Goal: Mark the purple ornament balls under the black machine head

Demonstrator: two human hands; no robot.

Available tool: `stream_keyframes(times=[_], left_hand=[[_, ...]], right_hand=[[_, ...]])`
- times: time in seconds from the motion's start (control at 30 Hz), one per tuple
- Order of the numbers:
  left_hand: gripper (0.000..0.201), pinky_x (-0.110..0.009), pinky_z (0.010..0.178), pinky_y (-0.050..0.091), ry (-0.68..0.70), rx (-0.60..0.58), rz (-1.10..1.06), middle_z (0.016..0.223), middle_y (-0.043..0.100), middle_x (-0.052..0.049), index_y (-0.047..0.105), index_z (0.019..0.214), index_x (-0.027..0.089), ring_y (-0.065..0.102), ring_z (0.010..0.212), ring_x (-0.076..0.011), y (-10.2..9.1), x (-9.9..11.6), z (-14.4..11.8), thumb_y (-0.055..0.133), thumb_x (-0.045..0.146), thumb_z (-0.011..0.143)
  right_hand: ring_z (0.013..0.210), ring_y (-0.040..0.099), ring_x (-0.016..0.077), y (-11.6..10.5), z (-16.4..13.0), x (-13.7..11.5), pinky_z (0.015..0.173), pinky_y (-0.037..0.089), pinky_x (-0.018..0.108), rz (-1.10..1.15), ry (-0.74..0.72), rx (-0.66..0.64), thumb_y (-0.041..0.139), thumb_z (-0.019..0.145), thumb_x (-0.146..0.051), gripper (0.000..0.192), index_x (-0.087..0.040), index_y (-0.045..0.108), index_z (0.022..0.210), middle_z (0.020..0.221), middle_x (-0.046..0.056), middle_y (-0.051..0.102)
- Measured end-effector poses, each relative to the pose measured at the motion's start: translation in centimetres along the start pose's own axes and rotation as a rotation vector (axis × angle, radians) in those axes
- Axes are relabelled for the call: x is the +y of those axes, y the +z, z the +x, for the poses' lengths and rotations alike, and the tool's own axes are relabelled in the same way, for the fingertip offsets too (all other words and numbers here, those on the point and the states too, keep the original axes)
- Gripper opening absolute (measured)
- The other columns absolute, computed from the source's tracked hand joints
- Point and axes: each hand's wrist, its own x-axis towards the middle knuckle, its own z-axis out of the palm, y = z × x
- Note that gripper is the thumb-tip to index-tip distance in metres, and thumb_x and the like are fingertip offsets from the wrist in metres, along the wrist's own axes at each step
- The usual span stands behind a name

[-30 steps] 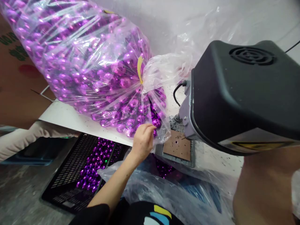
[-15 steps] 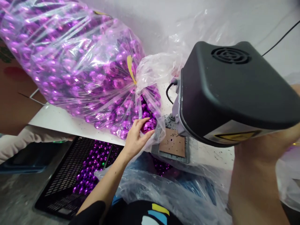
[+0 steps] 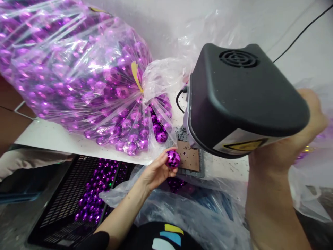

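Purple and faceted, a single shiny ball [image 3: 173, 159] now sits pinched in the fingertips of the left hand [image 3: 156, 170], clear of the plastic bag of purple balls [image 3: 85, 80] from which it has just been drawn. Half a second earlier the same hand was still inside the bag's open mouth, fingers closing round a ball; it has since pulled back toward the body and now holds the ball just beside the brown work plate [image 3: 189, 159] under the black machine head [image 3: 241, 100]. The ball does not touch the plate. Judgement: pick-up is complete and the piece stands ready at the machine.

The right hand [image 3: 309, 128] reaches behind the machine housing toward loose clear plastic; its fingers are blurred and partly hidden, so its grip cannot be determined.

Below the white table [image 3: 49, 135], a black perforated crate [image 3: 75, 194] holds more purple balls.
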Motion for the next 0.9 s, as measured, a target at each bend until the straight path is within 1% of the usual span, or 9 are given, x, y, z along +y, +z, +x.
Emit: stream_keyframes(times=[0.07, 0.13, 0.2, 0.33, 0.47, 0.57, 0.63, 0.73, 0.9], left_hand=[[0.054, -0.026, 0.069, 0.054, 0.023, 0.017, -0.018, 0.11, 0.071, -0.007, 0.059, 0.131, 0.029, 0.071, 0.083, -0.0168, -0.1, 0.0, 0.2, 0.068, 0.06, 0.088], [0.052, -0.026, 0.071, 0.055, 0.024, 0.029, -0.006, 0.112, 0.072, -0.008, 0.059, 0.132, 0.028, 0.073, 0.088, -0.0182, -0.3, 0.0, 0.6, 0.066, 0.059, 0.09], [0.047, -0.025, 0.068, 0.055, 0.0, 0.021, 0.012, 0.107, 0.073, -0.008, 0.061, 0.126, 0.025, 0.073, 0.084, -0.0176, -0.5, -0.3, 1.0, 0.069, 0.053, 0.09], [0.045, -0.025, 0.06, 0.053, -0.029, 0.009, 0.114, 0.097, 0.071, -0.008, 0.065, 0.113, 0.018, 0.072, 0.077, -0.0188, -0.3, -0.6, 1.5, 0.07, 0.055, 0.088], [0.05, -0.023, 0.069, 0.052, 0.191, 0.118, 0.463, 0.117, 0.068, -0.006, 0.061, 0.129, 0.024, 0.068, 0.095, -0.0185, 0.6, -0.1, 1.6, 0.077, 0.041, 0.084], [0.047, -0.028, 0.088, 0.052, 0.361, 0.166, 0.774, 0.138, 0.062, -0.005, 0.058, 0.137, 0.028, 0.058, 0.122, -0.0232, 0.7, 0.4, 2.1, 0.065, 0.046, 0.094], [0.046, -0.035, 0.102, 0.048, 0.431, 0.177, 0.927, 0.142, 0.06, -0.006, 0.057, 0.138, 0.026, 0.055, 0.13, -0.0255, 0.4, 0.3, 2.7, 0.058, 0.048, 0.098], [0.047, -0.042, 0.11, 0.043, 0.497, 0.219, 1.08, 0.136, 0.064, -0.009, 0.057, 0.136, 0.022, 0.058, 0.127, -0.0277, -0.1, -0.2, 3.7, 0.062, 0.046, 0.096], [0.037, -0.047, 0.105, 0.045, 0.55, 0.254, 1.288, 0.125, 0.067, -0.013, 0.061, 0.127, 0.02, 0.061, 0.118, -0.0301, 0.1, -1.3, 4.6, 0.061, 0.041, 0.096]], right_hand=[[0.066, 0.031, 0.0024, 0.1, -0.1, -0.1, 0.071, 0.03, 0.028, 0.035, -0.015, 0.031, 0.046, 0.091, -0.068, 0.055, -0.014, 0.049, 0.081, 0.069, -0.002, 0.036], [0.065, 0.031, 0.0022, 0.2, -0.1, -0.3, 0.07, 0.029, 0.027, 0.044, -0.015, 0.04, 0.048, 0.092, -0.065, 0.053, -0.013, 0.049, 0.08, 0.067, -0.002, 0.035], [0.065, 0.032, 0.002, 0.2, -0.1, -0.4, 0.07, 0.029, 0.026, 0.039, -0.009, 0.047, 0.048, 0.092, -0.064, 0.052, -0.013, 0.05, 0.08, 0.068, -0.002, 0.036], [0.066, 0.033, 0.0014, 0.1, -0.1, -0.6, 0.07, 0.029, 0.026, 0.01, 0.014, 0.038, 0.049, 0.093, -0.063, 0.051, -0.013, 0.05, 0.08, 0.068, -0.002, 0.037], [0.064, 0.034, 0.0018, 0.0, -0.1, -0.8, 0.068, 0.029, 0.025, 0.002, 0.013, 0.021, 0.046, 0.092, -0.066, 0.054, -0.013, 0.05, 0.08, 0.067, -0.002, 0.038], [0.065, 0.036, 0.0019, 0.0, -0.2, -0.9, 0.065, 0.03, 0.025, -0.006, 0.017, 0.036, 0.049, 0.093, -0.061, 0.049, -0.013, 0.051, 0.081, 0.067, -0.002, 0.041], [0.063, 0.037, 0.001, 0.1, -0.2, -0.9, 0.063, 0.031, 0.023, -0.018, 0.015, 0.041, 0.051, 0.094, -0.055, 0.044, -0.013, 0.052, 0.081, 0.066, -0.003, 0.041], [0.061, 0.037, 0.0004, 0.3, -0.1, -1.1, 0.059, 0.03, 0.02, 0.006, 0.019, 0.041, 0.051, 0.095, -0.051, 0.041, -0.013, 0.052, 0.079, 0.064, -0.002, 0.04], [0.061, 0.038, 0.0007, 0.3, -0.2, -1.5, 0.055, 0.028, 0.017, 0.045, 0.022, 0.042, 0.052, 0.094, -0.049, 0.039, -0.012, 0.052, 0.079, 0.065, -0.002, 0.038]])
